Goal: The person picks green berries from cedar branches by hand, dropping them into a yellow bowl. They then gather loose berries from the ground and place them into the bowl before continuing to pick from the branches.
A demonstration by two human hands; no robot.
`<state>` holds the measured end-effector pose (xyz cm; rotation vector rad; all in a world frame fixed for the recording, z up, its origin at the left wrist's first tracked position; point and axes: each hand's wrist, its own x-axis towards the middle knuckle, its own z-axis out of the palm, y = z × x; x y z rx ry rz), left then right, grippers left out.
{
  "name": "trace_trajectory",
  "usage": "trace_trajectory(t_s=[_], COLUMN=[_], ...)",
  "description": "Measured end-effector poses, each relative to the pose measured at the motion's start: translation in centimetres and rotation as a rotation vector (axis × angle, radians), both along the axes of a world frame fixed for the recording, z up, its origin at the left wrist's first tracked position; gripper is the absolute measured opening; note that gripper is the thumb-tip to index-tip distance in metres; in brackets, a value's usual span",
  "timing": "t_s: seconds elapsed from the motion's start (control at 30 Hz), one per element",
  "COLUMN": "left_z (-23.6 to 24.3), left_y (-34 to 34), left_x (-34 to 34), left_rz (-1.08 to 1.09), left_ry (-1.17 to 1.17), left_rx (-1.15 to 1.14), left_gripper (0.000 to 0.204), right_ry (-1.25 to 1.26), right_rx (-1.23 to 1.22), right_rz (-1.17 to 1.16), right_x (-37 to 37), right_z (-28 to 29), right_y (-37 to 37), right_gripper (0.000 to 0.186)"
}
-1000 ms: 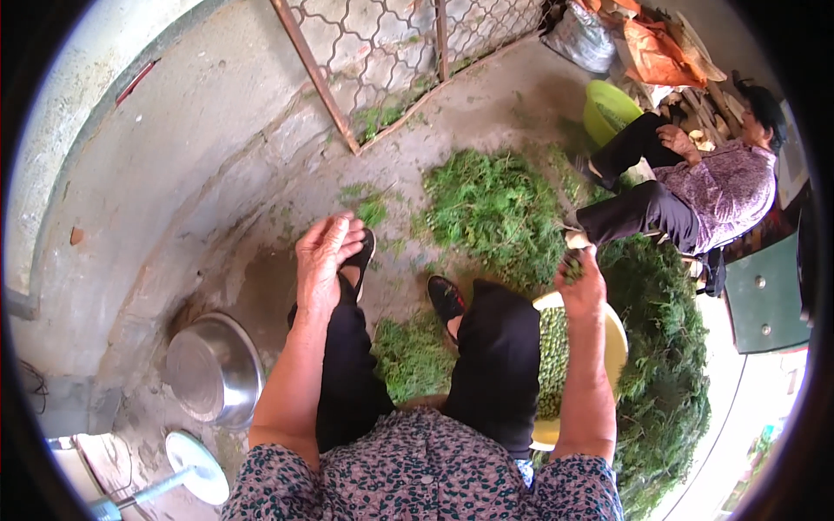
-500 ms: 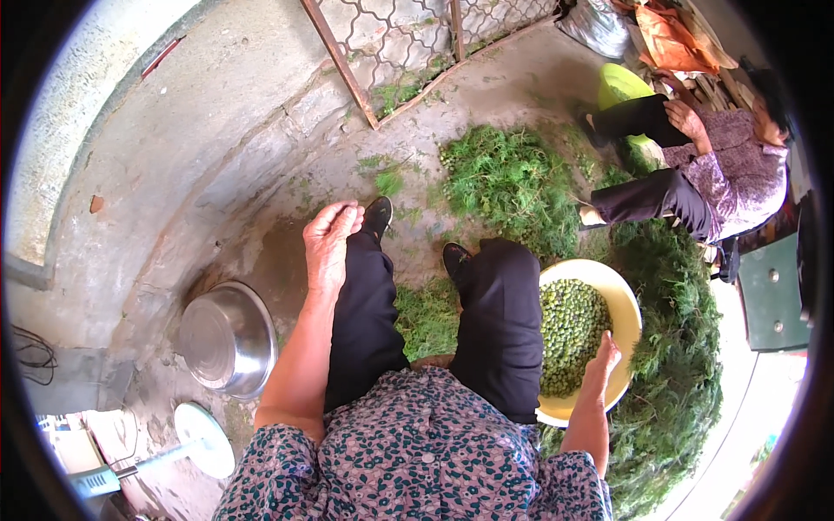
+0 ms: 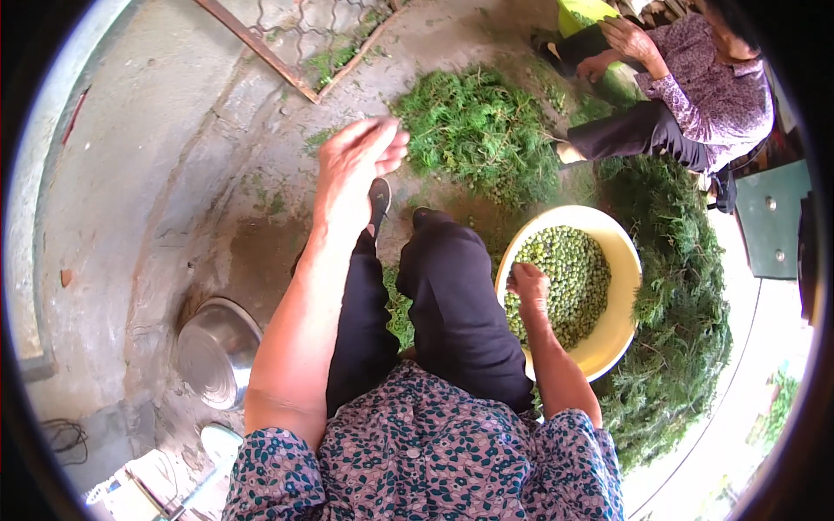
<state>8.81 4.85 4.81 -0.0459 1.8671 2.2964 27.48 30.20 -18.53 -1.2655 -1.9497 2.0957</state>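
Note:
My left hand [image 3: 360,161] is raised above my left leg, fingers bent and drawn together; whether anything small is between them I cannot make out. My right hand [image 3: 530,285] is at the left inner side of a yellow basin [image 3: 621,291] beside my right leg, fingers curled down by the small round green berries [image 3: 573,278] in it; what they hold is hidden. A pile of green leafy sprigs [image 3: 469,130] lies on the ground beyond my feet, and a larger heap [image 3: 678,295] runs along the basin's right.
Another person [image 3: 695,104] sits at upper right beside a lime-green tub [image 3: 573,13], hands raised. A steel basin [image 3: 213,352] is at my left near the concrete wall [image 3: 113,217]. A rusty-framed wire mesh panel [image 3: 304,43] stands ahead, a green cabinet [image 3: 764,221] at right.
My right hand, which held green berries out ahead, has dropped into the yellow basin. My left hand has risen forward in the view, fingers still bent. The view has tilted, bringing the basin higher.

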Motion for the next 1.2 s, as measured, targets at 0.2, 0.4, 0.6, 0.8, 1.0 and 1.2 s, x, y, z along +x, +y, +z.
trace_trajectory(t_s=[0.2,0.4,0.6,0.8,1.0,1.2], left_z=[-2.5,-4.2,-3.6,-3.1,-2.8,-2.5], left_y=[4.0,2.1,0.6,-0.5,0.1,0.9], left_x=[-4.7,-6.7,-7.6,-7.9,-7.7,-7.5], left_rz=[-0.052,0.004,-0.027,-0.013,-0.005,-0.047], left_ry=[-0.241,-0.418,-0.448,-0.457,-0.452,-0.424], left_rx=[0.245,0.302,0.366,0.357,0.298,0.274], left_gripper=[0.022,0.025,0.028,0.031,0.031,0.032], right_ry=[-0.060,-0.171,-0.257,-0.323,-0.531,-0.395], right_rx=[0.005,-0.018,0.127,0.680,0.711,0.884], right_rz=[0.241,0.195,-0.082,-0.109,0.234,-0.097], right_x=[-3.5,-6.8,-8.8,-9.6,-6.3,-8.1], right_z=[-2.2,-7.8,-16.9,-20.2,-19.4,-17.8], right_y=[-4.1,-4.5,-4.0,-3.3,-6.7,-5.8], right_gripper=[0.017,0.017,0.022,0.026,0.023,0.018])
